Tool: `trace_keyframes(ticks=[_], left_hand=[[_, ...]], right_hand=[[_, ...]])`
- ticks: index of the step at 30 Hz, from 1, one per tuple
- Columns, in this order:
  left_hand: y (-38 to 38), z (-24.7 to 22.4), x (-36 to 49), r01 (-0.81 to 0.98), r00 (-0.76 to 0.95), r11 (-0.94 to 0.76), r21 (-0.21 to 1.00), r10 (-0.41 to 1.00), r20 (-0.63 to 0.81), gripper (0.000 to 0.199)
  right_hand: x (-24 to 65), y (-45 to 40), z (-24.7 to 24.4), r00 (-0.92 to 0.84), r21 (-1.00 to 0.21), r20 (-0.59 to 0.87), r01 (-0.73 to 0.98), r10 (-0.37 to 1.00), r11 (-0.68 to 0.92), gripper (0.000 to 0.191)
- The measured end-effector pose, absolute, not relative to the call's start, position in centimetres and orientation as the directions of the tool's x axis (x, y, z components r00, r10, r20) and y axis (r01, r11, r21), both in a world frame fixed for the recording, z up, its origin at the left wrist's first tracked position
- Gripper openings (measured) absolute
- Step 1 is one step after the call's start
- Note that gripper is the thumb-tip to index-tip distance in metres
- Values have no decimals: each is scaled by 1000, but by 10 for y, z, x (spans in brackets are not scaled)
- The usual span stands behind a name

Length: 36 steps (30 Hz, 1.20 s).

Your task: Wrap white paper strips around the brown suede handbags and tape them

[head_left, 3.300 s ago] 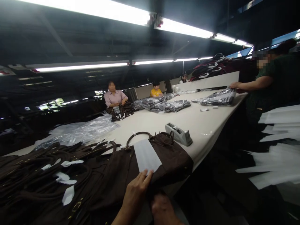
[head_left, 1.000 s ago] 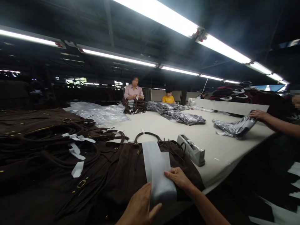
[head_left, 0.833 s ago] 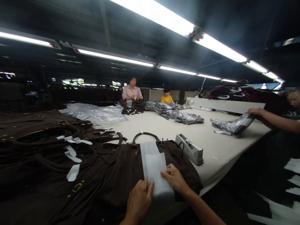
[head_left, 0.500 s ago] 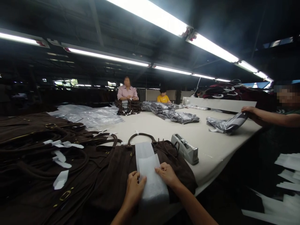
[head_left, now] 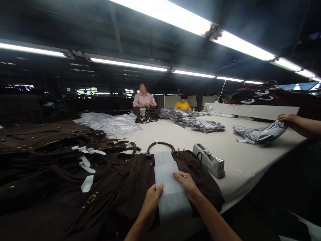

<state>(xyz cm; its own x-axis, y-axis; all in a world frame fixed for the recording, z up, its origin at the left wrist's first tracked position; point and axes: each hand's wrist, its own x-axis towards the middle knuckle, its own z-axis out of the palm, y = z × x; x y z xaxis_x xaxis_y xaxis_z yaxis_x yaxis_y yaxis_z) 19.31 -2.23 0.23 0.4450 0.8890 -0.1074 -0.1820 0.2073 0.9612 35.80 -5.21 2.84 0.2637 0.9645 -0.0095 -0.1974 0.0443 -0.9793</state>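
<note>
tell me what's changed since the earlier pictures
The right hand has come up from below to grip the white sheet, now double-layered, opposite the left hand. A co-worker's hand has lifted one end of a plastic-wrapped bundle. The brown handbag and tape dispenser stayed put.

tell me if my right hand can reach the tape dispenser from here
Probably yes: the tape dispenser stands just beyond the brown bag, with only the bag's end and straps between. The right hand would likely have to leave the white sheet first.
</note>
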Motion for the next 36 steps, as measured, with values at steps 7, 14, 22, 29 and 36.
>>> trace_keyframes(ticks=[7, 14, 22, 29, 36], left_hand=[[-27, 9, 191, -95, 301, 44, 995, 954, -13, 55], [-33, 10, 190, -29, 245, -16, 999, 969, 23, 43], [-27, 5, 192, 34, 158, -53, 998, 986, 47, 46], [-29, 10, 193, 77, 143, -90, 993, 987, 78, 42], [-28, 10, 196, 189, 69, -175, 966, 984, 165, 26]], right_hand=[[351, -58, 8, 509, -992, 113, 106, 853, 68, 57], [339, -80, 7, 474, -951, 112, 307, 874, -44, 56], [365, -66, 38, 182, -993, 78, 101, 980, 60, 58], [372, -32, 32, 288, -991, 44, 136, 957, 4, 46], [371, -47, 8, 389, -985, 48, 169, 920, -20, 44]])
